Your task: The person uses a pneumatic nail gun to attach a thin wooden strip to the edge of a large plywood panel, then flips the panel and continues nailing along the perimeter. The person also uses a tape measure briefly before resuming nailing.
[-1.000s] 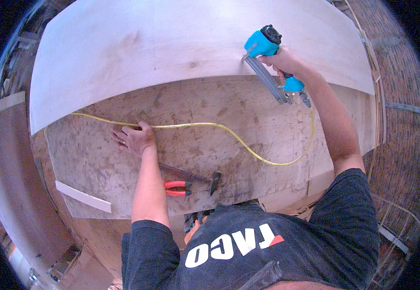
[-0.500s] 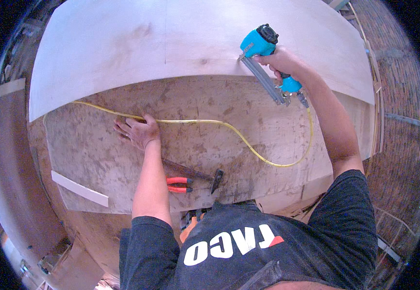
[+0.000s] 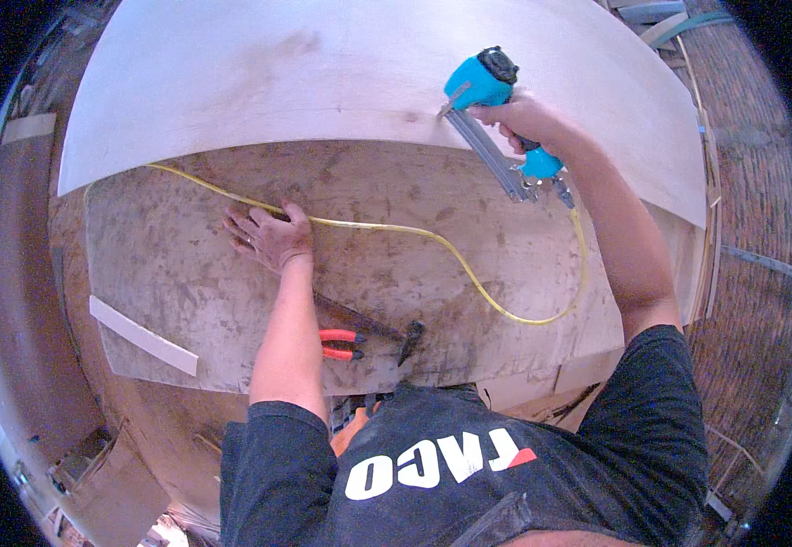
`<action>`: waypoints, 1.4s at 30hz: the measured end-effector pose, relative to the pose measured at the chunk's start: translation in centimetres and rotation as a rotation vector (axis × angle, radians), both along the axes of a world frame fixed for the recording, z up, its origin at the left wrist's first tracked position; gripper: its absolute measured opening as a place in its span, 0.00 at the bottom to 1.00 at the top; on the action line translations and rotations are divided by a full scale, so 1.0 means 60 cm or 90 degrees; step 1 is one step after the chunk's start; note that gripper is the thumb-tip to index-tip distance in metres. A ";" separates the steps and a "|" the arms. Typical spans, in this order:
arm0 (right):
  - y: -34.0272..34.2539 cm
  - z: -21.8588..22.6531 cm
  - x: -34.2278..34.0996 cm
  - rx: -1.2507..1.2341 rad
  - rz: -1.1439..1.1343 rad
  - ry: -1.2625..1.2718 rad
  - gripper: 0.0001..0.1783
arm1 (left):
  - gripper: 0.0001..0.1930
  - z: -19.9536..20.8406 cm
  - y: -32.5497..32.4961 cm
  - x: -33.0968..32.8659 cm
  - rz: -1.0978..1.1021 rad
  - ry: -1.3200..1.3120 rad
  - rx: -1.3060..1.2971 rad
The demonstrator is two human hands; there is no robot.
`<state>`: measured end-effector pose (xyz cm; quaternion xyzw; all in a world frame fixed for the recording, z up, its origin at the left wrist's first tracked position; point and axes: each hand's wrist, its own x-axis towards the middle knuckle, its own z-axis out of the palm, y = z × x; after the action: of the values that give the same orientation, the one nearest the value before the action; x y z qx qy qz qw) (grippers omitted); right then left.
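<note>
Clearly, the right hand [image 3: 528,123] has its grip wrapped tight around the blue nail gun [image 3: 496,118], nose on the pale plywood sheet [image 3: 323,82], while the left hand [image 3: 268,237], fingers spread flat below-left, should steady the surface [image 3: 186,273] beside the yellow hose [image 3: 432,239].

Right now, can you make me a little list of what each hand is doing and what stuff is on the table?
Left hand: flat, palm down on the worn work board, touching the yellow hose
Right hand: gripping a blue air nail gun, its nose against the pale plywood sheet
Hose: runs across the board and curves up to the gun
Near the person: red-handled pliers, a hammer
Left edge: a white strip
</note>
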<state>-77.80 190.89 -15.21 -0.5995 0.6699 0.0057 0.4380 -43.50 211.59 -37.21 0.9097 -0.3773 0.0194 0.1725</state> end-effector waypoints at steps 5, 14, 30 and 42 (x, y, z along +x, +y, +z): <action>-0.018 -0.002 0.046 0.011 0.037 0.002 0.22 | 0.32 0.029 -0.006 -0.003 -0.002 0.028 0.022; -0.025 -0.017 0.049 0.025 0.037 0.011 0.22 | 0.34 0.022 -0.009 -0.009 0.003 0.013 0.013; -0.022 -0.020 0.073 0.035 0.066 -0.031 0.23 | 0.29 0.005 0.001 -0.026 -0.003 0.008 -0.030; -0.060 -0.049 0.126 0.045 0.122 0.012 0.23 | 0.30 -0.001 -0.012 -0.021 0.003 0.048 0.004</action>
<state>-70.22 187.26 -18.16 -0.6447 0.6130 0.0771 0.4502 -44.76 210.86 -37.24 0.9111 -0.3684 -0.0159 0.1841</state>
